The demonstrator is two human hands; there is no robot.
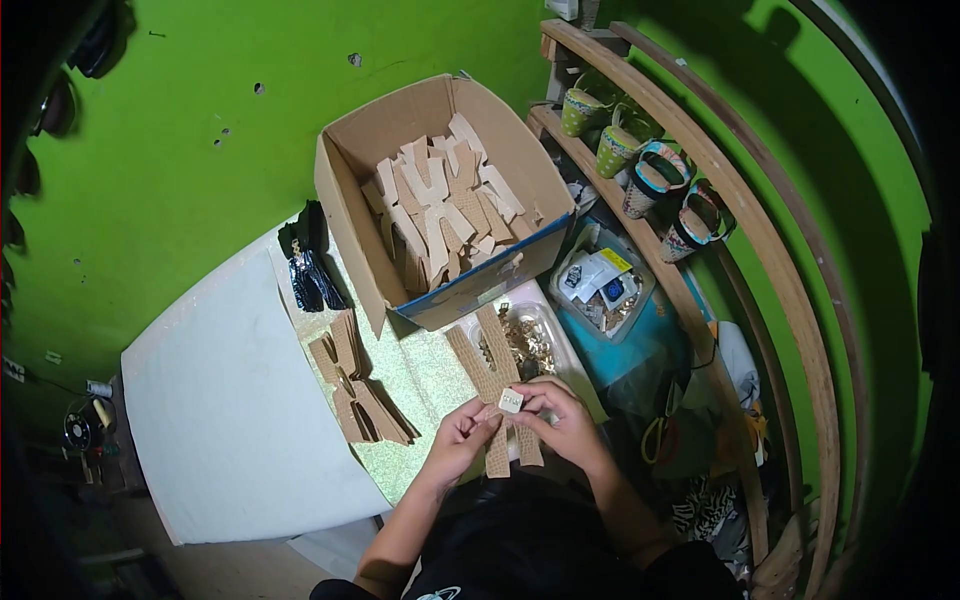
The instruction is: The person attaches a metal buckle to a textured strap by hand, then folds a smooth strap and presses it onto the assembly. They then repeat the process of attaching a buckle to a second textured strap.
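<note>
1. Brown cutout [486, 366], lower centre, pinched by half-closed left hand [458, 442]; may be creased if over-squeezed.
2. Pale square [511, 400] pinched by half-closed right hand [568, 424]; may be lost among metal bits [532, 342] if fumbled.

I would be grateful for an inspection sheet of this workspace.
Surface: glittery pale green covering beside a large white sheet.
Job's things: tan textured strap-like piece, small pale square piece, folded stack of brown pieces; similar pieces heaped in an open cardboard box.
Clutter: shiny dark bundle left of the box; gold-coloured metal bits in a clear container.
Hands: left hand on the tan piece; right hand pinching the square one.
Cables: thin dark lines at far left, too dim to identify.
Surroundings: chipped green wall; four small baskets on a wooden rack.
</note>
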